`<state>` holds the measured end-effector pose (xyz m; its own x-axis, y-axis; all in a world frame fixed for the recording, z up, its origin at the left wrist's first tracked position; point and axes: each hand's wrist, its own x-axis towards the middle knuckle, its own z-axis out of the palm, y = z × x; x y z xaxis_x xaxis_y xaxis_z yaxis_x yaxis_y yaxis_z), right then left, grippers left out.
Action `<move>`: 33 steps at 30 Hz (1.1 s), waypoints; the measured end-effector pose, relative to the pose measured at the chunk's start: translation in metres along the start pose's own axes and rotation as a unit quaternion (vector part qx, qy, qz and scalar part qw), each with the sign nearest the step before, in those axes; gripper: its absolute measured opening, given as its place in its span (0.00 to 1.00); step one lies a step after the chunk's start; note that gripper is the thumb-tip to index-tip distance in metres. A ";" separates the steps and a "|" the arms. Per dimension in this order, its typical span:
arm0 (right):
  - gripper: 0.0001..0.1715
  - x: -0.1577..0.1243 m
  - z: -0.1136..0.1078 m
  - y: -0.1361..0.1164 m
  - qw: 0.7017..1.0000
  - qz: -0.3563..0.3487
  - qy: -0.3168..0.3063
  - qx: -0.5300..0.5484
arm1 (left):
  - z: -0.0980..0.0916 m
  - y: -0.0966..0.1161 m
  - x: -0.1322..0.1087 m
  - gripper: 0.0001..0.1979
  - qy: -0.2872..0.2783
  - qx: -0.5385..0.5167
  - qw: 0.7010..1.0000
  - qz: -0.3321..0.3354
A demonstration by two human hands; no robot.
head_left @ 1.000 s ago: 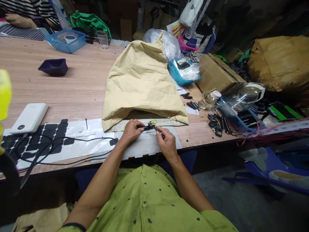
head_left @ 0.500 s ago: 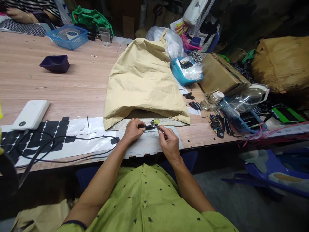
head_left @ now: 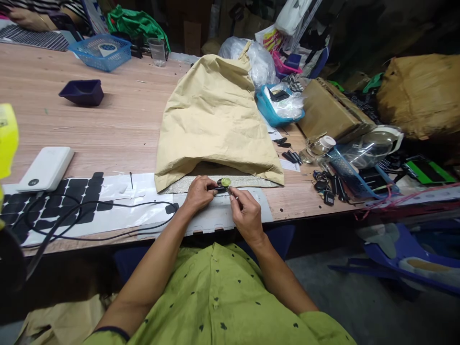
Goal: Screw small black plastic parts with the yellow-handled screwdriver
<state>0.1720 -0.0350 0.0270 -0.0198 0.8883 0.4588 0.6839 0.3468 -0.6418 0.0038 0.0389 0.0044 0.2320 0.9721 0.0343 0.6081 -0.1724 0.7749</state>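
Note:
My left hand (head_left: 199, 193) is closed, its fingertips pinching a slim black piece (head_left: 220, 189) low over a light grey board. Fingers of my right hand (head_left: 247, 213) wrap round the short handle of a small mallet (head_left: 225, 182), which has a dark head and a yellow-green end. The mallet's head is right beside the left fingertips, over the black piece; whether they touch I cannot tell. Under both hands lies the grey board (head_left: 215, 213) at the table's front edge. Just beyond, a large beige paper bag (head_left: 219, 115) has its opening towards me.
To the left are a white power bank (head_left: 46, 168), a black cable (head_left: 108, 237) and a sheet with black shapes (head_left: 81, 191). Right of the bag lie small black parts (head_left: 292, 156) and a blue basket (head_left: 359, 172). A purple tray (head_left: 83, 92) stands further back. Another person's hand (head_left: 27, 19) is far left.
My right hand has moved slightly left, bringing the mallet's head closer to the left fingertips. My left hand stays nearly in place. A yellow object shows more at the left edge.

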 end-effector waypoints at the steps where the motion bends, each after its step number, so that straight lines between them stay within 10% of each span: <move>1: 0.19 -0.001 0.002 0.000 1.000 -0.003 -0.009 -0.007 | 0.000 0.000 0.000 0.08 0.000 0.000 1.000 0.001; 33: 0.18 0.000 0.020 0.047 0.953 0.005 0.063 -0.295 | -0.011 -0.008 0.000 0.18 -0.032 0.034 0.999 0.026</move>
<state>0.1899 -0.0129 -0.0157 0.0516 0.8347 0.5483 0.9757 0.0750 -0.2061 -0.0096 0.0418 0.0055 0.3115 0.9498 0.0303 0.6440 -0.2344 0.7283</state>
